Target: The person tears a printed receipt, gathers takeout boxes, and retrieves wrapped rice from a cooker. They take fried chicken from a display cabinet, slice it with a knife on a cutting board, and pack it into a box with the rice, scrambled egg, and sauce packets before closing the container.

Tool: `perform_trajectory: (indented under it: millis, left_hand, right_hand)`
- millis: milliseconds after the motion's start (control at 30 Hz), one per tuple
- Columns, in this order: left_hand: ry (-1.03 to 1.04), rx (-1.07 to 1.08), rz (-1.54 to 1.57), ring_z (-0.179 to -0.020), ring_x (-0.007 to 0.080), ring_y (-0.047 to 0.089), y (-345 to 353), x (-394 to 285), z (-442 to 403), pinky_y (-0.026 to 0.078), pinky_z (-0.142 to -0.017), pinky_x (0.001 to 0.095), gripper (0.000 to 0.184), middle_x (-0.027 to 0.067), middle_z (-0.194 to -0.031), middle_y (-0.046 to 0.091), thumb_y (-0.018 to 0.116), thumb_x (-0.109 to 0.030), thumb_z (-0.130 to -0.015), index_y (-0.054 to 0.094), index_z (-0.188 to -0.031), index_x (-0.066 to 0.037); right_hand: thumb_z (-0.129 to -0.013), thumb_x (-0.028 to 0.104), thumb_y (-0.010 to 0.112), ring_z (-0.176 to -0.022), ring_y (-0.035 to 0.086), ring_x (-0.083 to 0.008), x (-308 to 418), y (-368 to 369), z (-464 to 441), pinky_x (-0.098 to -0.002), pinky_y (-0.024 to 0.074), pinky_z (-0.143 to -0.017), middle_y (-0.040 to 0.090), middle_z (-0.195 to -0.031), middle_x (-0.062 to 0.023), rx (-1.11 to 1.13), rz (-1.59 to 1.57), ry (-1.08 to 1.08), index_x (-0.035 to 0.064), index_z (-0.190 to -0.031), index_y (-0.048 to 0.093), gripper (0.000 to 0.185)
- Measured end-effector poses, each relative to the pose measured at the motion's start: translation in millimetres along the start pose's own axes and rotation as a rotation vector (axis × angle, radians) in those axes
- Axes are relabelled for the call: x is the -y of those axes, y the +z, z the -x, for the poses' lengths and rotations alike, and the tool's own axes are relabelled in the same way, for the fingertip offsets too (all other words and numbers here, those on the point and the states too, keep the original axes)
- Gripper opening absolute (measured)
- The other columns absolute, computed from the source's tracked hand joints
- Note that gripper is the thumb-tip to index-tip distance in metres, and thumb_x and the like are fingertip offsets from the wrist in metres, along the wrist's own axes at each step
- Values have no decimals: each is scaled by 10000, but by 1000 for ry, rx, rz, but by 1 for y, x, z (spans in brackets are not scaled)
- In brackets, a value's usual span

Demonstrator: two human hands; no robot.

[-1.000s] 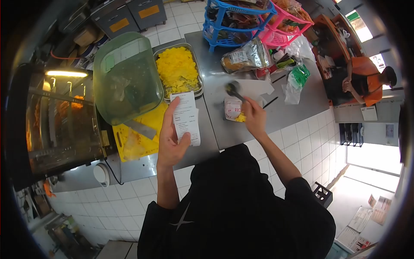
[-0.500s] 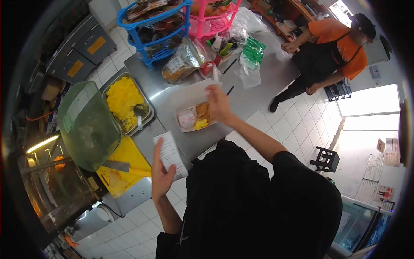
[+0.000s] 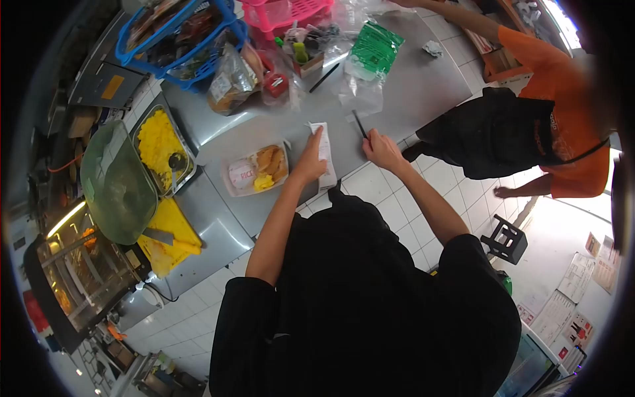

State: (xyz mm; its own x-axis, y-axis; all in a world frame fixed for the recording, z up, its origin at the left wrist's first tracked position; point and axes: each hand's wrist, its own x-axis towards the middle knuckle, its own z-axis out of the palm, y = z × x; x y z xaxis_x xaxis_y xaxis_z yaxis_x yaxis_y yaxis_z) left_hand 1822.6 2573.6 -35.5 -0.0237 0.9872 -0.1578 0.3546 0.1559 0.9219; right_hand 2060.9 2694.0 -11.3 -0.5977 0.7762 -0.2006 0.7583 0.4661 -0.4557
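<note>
My left hand [image 3: 310, 162] holds a printed paper receipt [image 3: 325, 149] against the steel table [image 3: 218, 147], just right of an open food box [image 3: 284, 177]. In that box lie a white and pink wrapped item [image 3: 242, 174], browned pieces [image 3: 269, 159] and some yellow food [image 3: 263, 181]. My right hand [image 3: 383, 150] is closed around the lower end of a thin black pen-like stick [image 3: 359, 124]. To the left, a dark spoon [image 3: 176, 162] rests in a metal tray [image 3: 187, 173] of yellow rice [image 3: 157, 143].
Blue baskets [image 3: 188, 76], a pink basket [image 3: 284, 20], bagged goods [image 3: 231, 81] and a green-printed bag [image 3: 375, 49] stand along the far side. A co-worker in orange [image 3: 572, 119] is at the right. A knife [image 3: 157, 235] lies on a yellow board [image 3: 178, 231].
My left hand has carried the receipt rightward past the food box. My right hand has left the box and gripped the black stick. The co-worker has come nearer and reaches over the table.
</note>
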Motion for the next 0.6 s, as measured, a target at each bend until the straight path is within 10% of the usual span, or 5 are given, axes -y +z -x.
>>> perform_trajectory:
  millis: [100,133,267,600]
  left_hand:
    - [-145,-66,-281,-1397,465,355,-4,-27,8,323,-1173,427,1000,265,-1570,261,719,-6,-747,183,-1586,-97]
    - [-195,-95,-398,-1373,480,365,0,-29,12,326,-1159,497,1055,238,-1586,239,818,-136,-736,199,-1591,-149]
    - [-282,-46,-548,-1464,532,165,-7,-36,16,200,-1162,660,1161,220,-1627,182,882,-326,-683,183,-1605,-231]
    - [-327,-15,-658,-1522,475,-14,-4,-25,12,163,-1206,608,1227,230,-1662,-41,922,-319,-625,191,-1608,-247]
  right_hand:
    - [-1002,175,550,-684,715,-257,4,25,15,-373,549,-610,681,-749,-143,-38,-736,156,24,-1066,558,164]
    - [-1013,174,593,-665,628,-90,22,21,17,-280,500,-576,659,-785,-40,-9,-937,250,32,-1060,546,156]
    - [-950,115,655,-728,710,-168,49,38,9,-310,548,-646,691,-772,-111,-27,-998,-42,5,-1014,587,144]
    - [-871,109,715,-662,679,-207,71,42,-4,-322,511,-615,676,-757,-89,91,-670,-361,52,-921,632,112]
